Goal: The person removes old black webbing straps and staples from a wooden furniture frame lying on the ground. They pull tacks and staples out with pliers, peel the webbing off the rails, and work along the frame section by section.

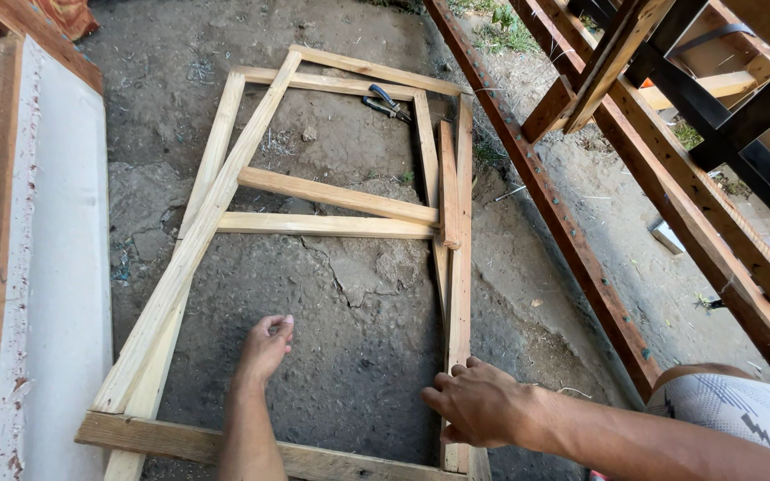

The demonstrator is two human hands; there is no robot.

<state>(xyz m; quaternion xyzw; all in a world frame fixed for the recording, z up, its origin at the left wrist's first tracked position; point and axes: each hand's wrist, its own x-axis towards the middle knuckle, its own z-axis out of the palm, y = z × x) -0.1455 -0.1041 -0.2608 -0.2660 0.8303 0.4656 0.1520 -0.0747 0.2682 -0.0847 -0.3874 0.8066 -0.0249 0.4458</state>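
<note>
The dirt ground (349, 303) carries everything here, cracked and bare inside the loose timber frame (314, 223), with open room in its middle. A white board (64, 267) lies along the left edge, and a slanted reddish beam (545, 196) hems in the right, leaving a narrow strip of ground between it and the frame. The frame's long axis runs away from the person. Its right-hand rail (462, 267) points straight ahead, near end at the person's side. The right hand (479, 403) rests its grip on that near end, fingers curled over the wood. The left hand (266, 346) hovers over bare ground inside the frame, fingers loosely curled, holding nothing. Pliers (387, 102) lie on the far crosspiece.
</note>
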